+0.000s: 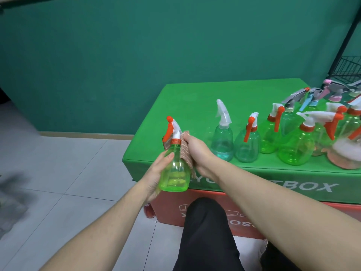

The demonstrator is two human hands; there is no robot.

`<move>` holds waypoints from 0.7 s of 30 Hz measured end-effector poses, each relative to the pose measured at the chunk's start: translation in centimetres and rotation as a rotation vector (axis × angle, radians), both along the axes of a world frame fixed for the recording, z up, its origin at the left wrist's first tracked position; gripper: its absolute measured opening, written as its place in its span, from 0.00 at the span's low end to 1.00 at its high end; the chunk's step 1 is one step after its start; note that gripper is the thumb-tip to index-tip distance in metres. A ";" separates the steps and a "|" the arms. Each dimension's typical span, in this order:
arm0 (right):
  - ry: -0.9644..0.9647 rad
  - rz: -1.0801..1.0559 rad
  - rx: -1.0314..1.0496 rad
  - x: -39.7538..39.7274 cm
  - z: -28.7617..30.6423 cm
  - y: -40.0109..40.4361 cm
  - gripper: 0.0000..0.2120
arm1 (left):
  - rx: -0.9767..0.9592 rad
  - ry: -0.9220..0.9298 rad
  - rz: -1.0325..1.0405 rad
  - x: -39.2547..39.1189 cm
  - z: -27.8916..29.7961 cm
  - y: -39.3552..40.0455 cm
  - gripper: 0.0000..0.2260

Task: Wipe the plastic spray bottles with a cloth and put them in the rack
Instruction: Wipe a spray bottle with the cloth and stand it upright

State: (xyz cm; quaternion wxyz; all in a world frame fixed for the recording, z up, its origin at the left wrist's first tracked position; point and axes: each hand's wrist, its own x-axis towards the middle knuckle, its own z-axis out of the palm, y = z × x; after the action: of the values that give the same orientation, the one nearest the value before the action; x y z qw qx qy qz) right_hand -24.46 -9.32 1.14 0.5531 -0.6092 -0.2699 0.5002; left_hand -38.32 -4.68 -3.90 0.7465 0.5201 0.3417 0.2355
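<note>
One translucent green plastic spray bottle with an orange trigger (174, 169) held upright in the air, just off the near left corner of the green cloth-covered box (187, 106). Left hand (156, 177) wrapped around its lower body, fingers curled closed. Right hand (197, 151) pinching a brownish woven cloth (186, 151) against the shoulder. Row of clear and green spray bottles (273, 133) on the box. Black wire rack (349, 69) far right.
</note>
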 end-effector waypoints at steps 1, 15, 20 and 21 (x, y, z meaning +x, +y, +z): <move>-0.152 0.013 -0.003 -0.1 -0.2 0.0 0.20 | -0.001 0.006 -0.005 0.0 -0.1 0.0 0.32; -0.399 -0.121 0.199 0.3 0.8 -0.4 0.18 | -0.126 0.031 0.121 0.9 0.5 1.3 0.20; -0.383 -0.085 0.204 0.1 1.2 0.5 0.20 | -0.192 -0.035 0.119 1.5 1.0 1.1 0.16; -0.397 -0.069 0.190 0.0 0.9 0.7 0.20 | -0.199 -0.051 0.107 1.8 1.1 0.9 0.15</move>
State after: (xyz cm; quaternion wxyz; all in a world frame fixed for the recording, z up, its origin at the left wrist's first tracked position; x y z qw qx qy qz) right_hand -24.44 -8.65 2.07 0.5610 -0.6497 -0.3982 0.3235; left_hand -36.55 -3.82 -2.76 0.7892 0.4185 0.3716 0.2530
